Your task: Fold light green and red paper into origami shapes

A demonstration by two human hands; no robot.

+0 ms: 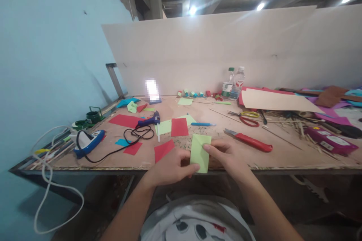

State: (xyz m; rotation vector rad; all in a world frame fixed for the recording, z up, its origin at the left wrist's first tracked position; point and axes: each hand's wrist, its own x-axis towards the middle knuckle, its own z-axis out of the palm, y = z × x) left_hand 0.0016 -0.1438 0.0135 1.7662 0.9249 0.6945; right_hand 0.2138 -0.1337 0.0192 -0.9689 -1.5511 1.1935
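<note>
Between my two hands is a light green piece of paper [200, 156], held upright at the table's front edge, with crease lines near its top. My left hand [177, 165] pinches its lower left side, thumb in front and fingers behind. On the upper right side, my right hand [223, 154] grips it with the thumb on the front face. Just beyond the hands lie a red paper rectangle [179, 127], a red paper piece [164, 150] and a blue pen [202, 124]. A red-handled utility knife [251, 141] rests right of my right hand.
Left on the wooden table [203, 111] are a blue glue gun [149, 119] with a black cord and a blue-and-white power strip [89, 144]. Scissors [246, 117], two bottles [233, 83], a purple package [329, 140] and stacked paper [278, 99] stand or lie to the right.
</note>
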